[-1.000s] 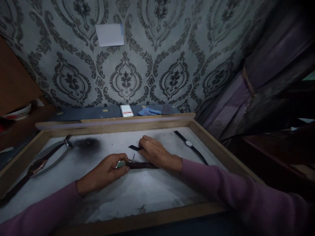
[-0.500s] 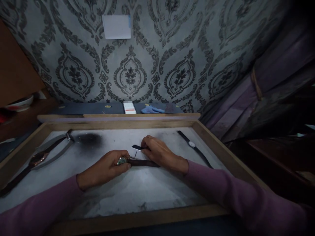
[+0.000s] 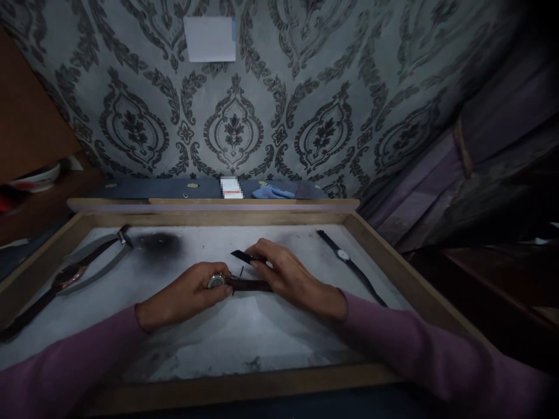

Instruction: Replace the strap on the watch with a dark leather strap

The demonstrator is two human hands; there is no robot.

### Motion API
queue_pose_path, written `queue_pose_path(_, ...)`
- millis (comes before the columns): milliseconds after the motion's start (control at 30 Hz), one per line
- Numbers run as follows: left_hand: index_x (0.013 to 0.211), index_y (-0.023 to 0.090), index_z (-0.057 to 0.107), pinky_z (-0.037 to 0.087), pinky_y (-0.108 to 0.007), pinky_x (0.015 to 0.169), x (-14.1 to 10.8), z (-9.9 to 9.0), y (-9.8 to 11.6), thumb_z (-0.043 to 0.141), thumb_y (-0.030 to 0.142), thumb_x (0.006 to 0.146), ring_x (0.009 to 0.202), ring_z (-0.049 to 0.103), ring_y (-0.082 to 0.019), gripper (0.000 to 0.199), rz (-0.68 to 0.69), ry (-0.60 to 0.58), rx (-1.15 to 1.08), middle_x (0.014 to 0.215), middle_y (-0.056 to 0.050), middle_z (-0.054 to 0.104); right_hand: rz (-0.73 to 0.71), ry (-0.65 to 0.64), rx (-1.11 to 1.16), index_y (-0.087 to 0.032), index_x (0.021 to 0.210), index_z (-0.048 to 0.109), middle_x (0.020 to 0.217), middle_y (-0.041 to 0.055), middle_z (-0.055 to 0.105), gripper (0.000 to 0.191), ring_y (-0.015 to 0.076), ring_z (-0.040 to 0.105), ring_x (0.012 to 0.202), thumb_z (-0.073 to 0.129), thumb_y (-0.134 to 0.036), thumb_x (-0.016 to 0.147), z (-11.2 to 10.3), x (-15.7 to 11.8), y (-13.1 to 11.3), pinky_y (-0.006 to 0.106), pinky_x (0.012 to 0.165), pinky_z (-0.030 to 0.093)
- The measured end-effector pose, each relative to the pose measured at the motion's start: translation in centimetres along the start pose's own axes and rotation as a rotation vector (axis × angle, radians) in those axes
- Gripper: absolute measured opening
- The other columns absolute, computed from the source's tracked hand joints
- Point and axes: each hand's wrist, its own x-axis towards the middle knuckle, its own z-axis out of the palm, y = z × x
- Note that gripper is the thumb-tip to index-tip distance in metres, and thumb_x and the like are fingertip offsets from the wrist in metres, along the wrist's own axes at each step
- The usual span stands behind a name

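My left hand is closed round a wristwatch, thumb and fingers gripping its round case with the dial facing up. The watch's dark brown strap stretches right, its far end hidden under my right hand. Between the thumb and fingers of that hand is a flat dark blade with a slanted tip, pointing left and held above the strap. A thin dark sliver, too small to identify, shows just beyond the strap near the case.
A shallow wooden-rimmed tray with a pale floor surrounds the work. At its left lie a brown-strapped watch and a grey metal band-like piece; at its right, a black-strapped watch. Behind the rim lies a blue cloth.
The blade has turned in my right hand, its face going from bright to dark, and its tip has risen slightly. My left hand keeps its grip on the watch. The view has shifted a little.
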Motion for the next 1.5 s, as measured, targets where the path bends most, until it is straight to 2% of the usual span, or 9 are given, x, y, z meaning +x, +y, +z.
queue_pose_path(100,0.089,0.015,0.058,0.032,-0.023,0.057,0.1,0.0,-0.1,0.052,0.032,0.085,0.062,0.040,-0.012,0.019,0.008,0.011,-0.048,0.070,0.003,0.046,-0.074,-0.034,-0.059,-0.017,0.089,0.048,0.085,0.0054,0.055,0.010,0.0159,0.051,0.075,0.039,-0.012,0.092,0.1,-0.5,-1.1,0.027,0.067,0.040)
queue_pose_path(267,0.088,0.014,0.058,0.031,-0.024,0.056,0.3,0.0,-0.4,0.052,0.033,0.085,0.060,0.039,-0.012,0.020,0.007,0.016,-0.080,0.067,0.004,0.045,-0.005,-0.211,-0.185,-0.018,0.093,0.042,0.073,0.0012,0.056,0.017,0.0130,0.047,0.059,0.040,-0.003,0.085,0.7,-0.7,-1.2,0.023,0.054,0.030)
queue_pose_path(367,0.085,0.014,0.057,0.030,-0.023,0.054,0.3,0.0,-0.2,0.052,0.033,0.085,0.059,0.037,-0.011,0.019,0.017,0.013,-0.082,0.068,0.004,0.046,-0.018,-0.272,-0.227,-0.018,0.095,0.041,0.080,0.0031,0.061,0.026,0.0140,0.051,0.065,0.041,0.002,0.078,0.7,-0.7,-1.0,0.024,0.057,0.031)
queue_pose_path(567,0.086,0.014,0.055,0.024,-0.021,0.047,0.2,0.0,0.2,0.054,0.035,0.083,0.051,0.030,-0.009,0.021,-0.051,-0.024,-0.155,0.059,0.008,0.036,-0.022,-0.339,-0.304,-0.018,0.098,0.042,0.082,0.0054,0.064,0.023,0.0150,0.054,0.067,0.041,-0.002,0.081,0.6,-0.7,-1.3,0.025,0.058,0.032)
queue_pose_path(767,0.082,0.016,0.052,0.022,-0.021,0.046,0.2,-0.2,0.1,0.056,0.039,0.083,0.051,0.030,-0.009,0.024,-0.061,-0.026,-0.173,0.059,0.008,0.036,-0.021,-0.336,-0.265,-0.014,0.109,0.045,0.084,0.0080,0.066,0.027,0.0166,0.057,0.068,0.037,-0.005,0.085,0.5,-0.7,-1.6,0.026,0.059,0.036)
queue_pose_path(967,0.086,0.016,0.054,0.020,-0.021,0.045,0.2,-0.2,0.4,0.059,0.043,0.080,0.048,0.028,-0.008,0.028,-0.096,-0.038,-0.175,0.056,0.008,0.034,-0.096,-0.372,-0.342,-0.014,0.118,0.042,0.101,0.0099,0.066,0.038,0.0178,0.060,0.080,0.040,0.000,0.084,0.4,-0.9,-1.6,0.027,0.060,0.036)
queue_pose_path(1100,0.089,0.017,0.052,0.018,-0.021,0.043,0.1,0.0,0.4,0.059,0.048,0.079,0.046,0.026,-0.008,0.034,-0.141,-0.050,-0.215,0.050,0.010,0.030,-0.136,-0.399,-0.456,-0.015,0.117,0.042,0.101,0.0086,0.064,0.023,0.0182,0.061,0.078,0.045,-0.014,0.094,0.5,-0.7,-1.7,0.027,0.054,0.033)
queue_pose_path(1200,0.091,0.017,0.051,0.017,-0.020,0.042,0.1,0.2,0.5,0.058,0.052,0.078,0.045,0.024,-0.008,0.038,-0.154,-0.048,-0.245,0.047,0.011,0.028,-0.164,-0.388,-0.483,-0.015,0.115,0.042,0.099,0.0082,0.064,0.023,0.0179,0.061,0.076,0.046,-0.029,0.097,0.7,-0.7,-1.6,0.027,0.051,0.030)
queue_pose_path(1500,0.090,0.017,0.052,0.017,-0.020,0.042,0.0,0.1,0.8,0.062,0.042,0.078,0.044,0.023,-0.008,0.029,-0.153,-0.075,-0.280,0.048,0.012,0.029,-0.247,-0.304,-0.556,-0.015,0.108,0.047,0.088,0.0059,0.064,0.016,0.0139,0.056,0.066,0.039,-0.028,0.101,1.2,-0.8,-1.1,0.028,0.047,0.019)
